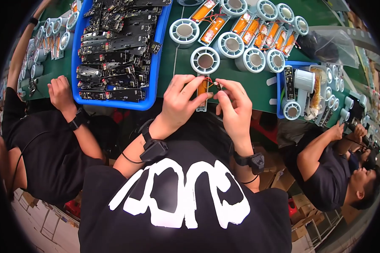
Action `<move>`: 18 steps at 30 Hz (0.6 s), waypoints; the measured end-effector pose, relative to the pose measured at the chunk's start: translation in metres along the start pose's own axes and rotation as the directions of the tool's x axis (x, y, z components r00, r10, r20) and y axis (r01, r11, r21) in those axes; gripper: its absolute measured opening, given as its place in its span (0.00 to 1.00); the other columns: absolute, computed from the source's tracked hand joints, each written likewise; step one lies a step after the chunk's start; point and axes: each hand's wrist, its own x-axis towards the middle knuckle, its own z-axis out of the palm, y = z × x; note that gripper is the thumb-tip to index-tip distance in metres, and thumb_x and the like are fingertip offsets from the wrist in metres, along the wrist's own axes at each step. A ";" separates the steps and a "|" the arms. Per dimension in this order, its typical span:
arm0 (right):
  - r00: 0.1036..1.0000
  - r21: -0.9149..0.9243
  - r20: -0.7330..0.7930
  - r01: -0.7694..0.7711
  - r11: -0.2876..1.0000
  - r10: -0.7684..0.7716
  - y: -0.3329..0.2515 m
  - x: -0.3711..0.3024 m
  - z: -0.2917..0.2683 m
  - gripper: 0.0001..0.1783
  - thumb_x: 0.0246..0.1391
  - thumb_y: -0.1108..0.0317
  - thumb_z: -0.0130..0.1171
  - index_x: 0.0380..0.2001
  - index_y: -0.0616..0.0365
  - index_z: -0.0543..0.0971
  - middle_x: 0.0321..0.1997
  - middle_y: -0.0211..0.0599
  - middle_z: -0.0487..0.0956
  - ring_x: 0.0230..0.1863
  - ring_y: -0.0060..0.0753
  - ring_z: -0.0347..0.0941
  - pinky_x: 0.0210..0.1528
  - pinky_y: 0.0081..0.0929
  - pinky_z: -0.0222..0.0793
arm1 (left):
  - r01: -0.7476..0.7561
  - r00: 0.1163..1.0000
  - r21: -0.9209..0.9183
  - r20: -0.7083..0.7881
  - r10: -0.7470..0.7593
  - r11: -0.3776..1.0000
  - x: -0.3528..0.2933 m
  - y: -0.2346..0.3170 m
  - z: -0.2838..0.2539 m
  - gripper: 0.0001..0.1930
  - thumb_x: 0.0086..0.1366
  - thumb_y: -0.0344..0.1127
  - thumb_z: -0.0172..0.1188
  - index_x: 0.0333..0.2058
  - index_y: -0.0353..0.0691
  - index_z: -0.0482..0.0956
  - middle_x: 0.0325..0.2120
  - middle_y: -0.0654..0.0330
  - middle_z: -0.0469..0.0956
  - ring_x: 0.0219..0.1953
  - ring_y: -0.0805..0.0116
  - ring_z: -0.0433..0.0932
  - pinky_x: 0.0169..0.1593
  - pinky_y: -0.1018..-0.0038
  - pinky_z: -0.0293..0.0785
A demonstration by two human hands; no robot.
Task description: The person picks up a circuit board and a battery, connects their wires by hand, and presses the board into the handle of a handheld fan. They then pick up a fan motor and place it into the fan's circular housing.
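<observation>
At the table's near edge lies a light-blue housing [205,60] with a round, grey-centred head pointing away from me. Its narrow open handle holds an orange battery [202,89] with thin red wires [208,80]. My left hand [179,99] is closed on the handle from the left, fingertips by the wires and thumb across the battery. From the right, my right hand [235,105] pinches a small dark part [218,86] where the wires end; its exact kind is too small to make out.
A blue tray [152,90] of black circuit boards [116,57] stands left. More housings [230,45] with orange batteries lie beyond my hands. At right are a blue bin [279,99] with mixed parts and a clear plastic bag [331,46]. Co-workers sit on both sides; one's hand [61,95] rests near the tray.
</observation>
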 end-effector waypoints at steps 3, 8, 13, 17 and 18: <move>0.997 0.065 0.017 -0.074 0.995 0.073 -0.003 -0.003 0.002 0.13 0.65 0.77 0.54 0.50 0.66 0.80 0.44 0.33 0.77 0.30 0.19 0.75 0.27 0.14 0.66 | -0.063 0.998 0.065 0.017 0.062 0.996 0.003 0.003 0.004 0.18 0.52 0.24 0.71 0.45 0.36 0.83 0.36 0.57 0.78 0.37 0.56 0.77 0.37 0.65 0.75; 0.999 0.033 0.004 -0.040 0.999 0.040 0.001 -0.003 0.004 0.13 0.64 0.77 0.55 0.49 0.65 0.80 0.43 0.33 0.76 0.32 0.20 0.74 0.30 0.16 0.68 | -0.092 0.995 0.137 0.059 0.085 0.986 0.009 0.004 -0.004 0.15 0.54 0.24 0.70 0.43 0.36 0.84 0.34 0.58 0.78 0.36 0.56 0.77 0.36 0.64 0.75; 0.987 -0.178 -0.051 0.142 0.974 -0.153 0.003 -0.001 0.011 0.16 0.61 0.78 0.56 0.52 0.61 0.80 0.43 0.37 0.75 0.36 0.26 0.74 0.36 0.22 0.71 | 0.041 0.994 0.110 0.092 -0.051 0.993 0.021 0.008 -0.006 0.10 0.57 0.23 0.68 0.39 0.35 0.84 0.31 0.57 0.78 0.34 0.57 0.78 0.36 0.65 0.75; 0.958 -0.379 -0.012 0.261 0.888 -0.287 0.006 -0.002 0.017 0.18 0.59 0.79 0.57 0.53 0.59 0.80 0.44 0.41 0.74 0.38 0.34 0.75 0.39 0.28 0.71 | 0.148 0.986 0.014 0.073 -0.149 0.989 0.018 0.008 -0.005 0.08 0.58 0.23 0.68 0.38 0.34 0.84 0.29 0.56 0.79 0.31 0.60 0.80 0.34 0.68 0.76; 0.957 -0.393 -0.001 0.267 0.880 -0.291 0.006 -0.003 0.018 0.19 0.59 0.79 0.56 0.53 0.59 0.80 0.44 0.42 0.73 0.38 0.36 0.75 0.39 0.30 0.71 | 0.163 0.985 -0.006 0.050 -0.162 0.987 0.016 0.008 -0.005 0.08 0.58 0.23 0.68 0.38 0.34 0.84 0.29 0.56 0.80 0.30 0.61 0.81 0.33 0.70 0.76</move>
